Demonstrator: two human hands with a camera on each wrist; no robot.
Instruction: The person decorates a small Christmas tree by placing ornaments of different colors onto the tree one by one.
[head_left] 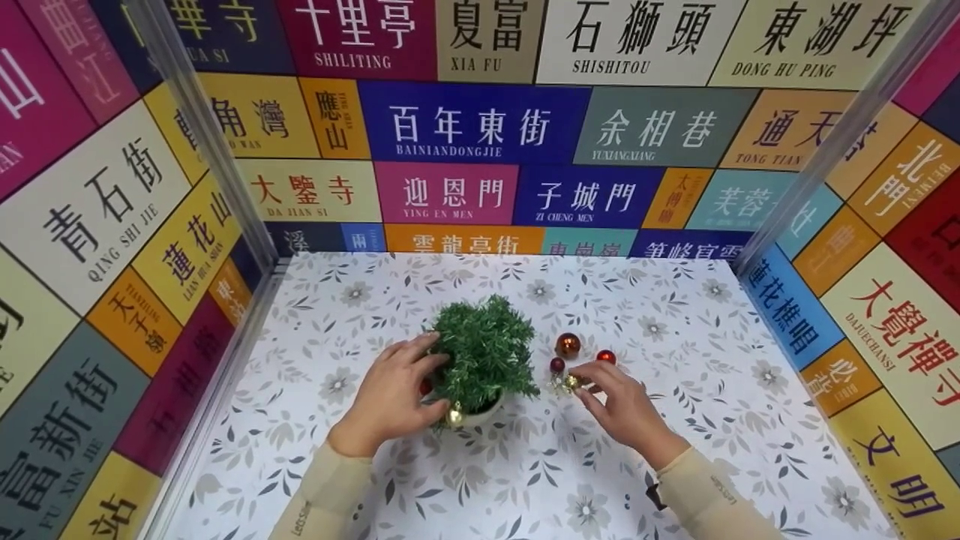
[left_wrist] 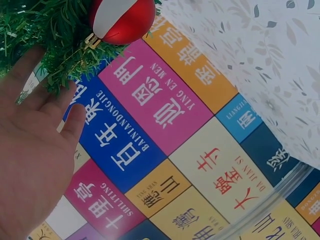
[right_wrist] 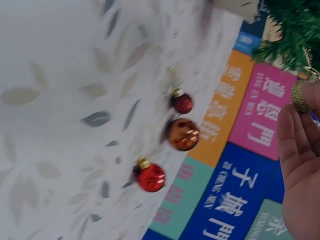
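A small green artificial Christmas tree (head_left: 484,345) stands in a pale pot (head_left: 486,415) mid-table. My left hand (head_left: 390,394) rests against its left side, fingers loosely extended among the branches. A red-and-white bauble (left_wrist: 132,20) hangs beside these fingers in the left wrist view. Low on the tree's front shows a shiny gold bauble (head_left: 455,414). Right of the tree, my right hand (head_left: 626,405) pinches a glittery gold bauble (right_wrist: 300,96) between thumb and fingers, its hanging loop toward the tree.
Three loose baubles lie just beyond my right hand: an orange-brown one (head_left: 568,345), a bright red one (head_left: 606,358) and a small dark red one (head_left: 557,364). The table (head_left: 585,480) has a leaf-patterned cover. Panels printed with place names (head_left: 472,124) enclose the back and sides.
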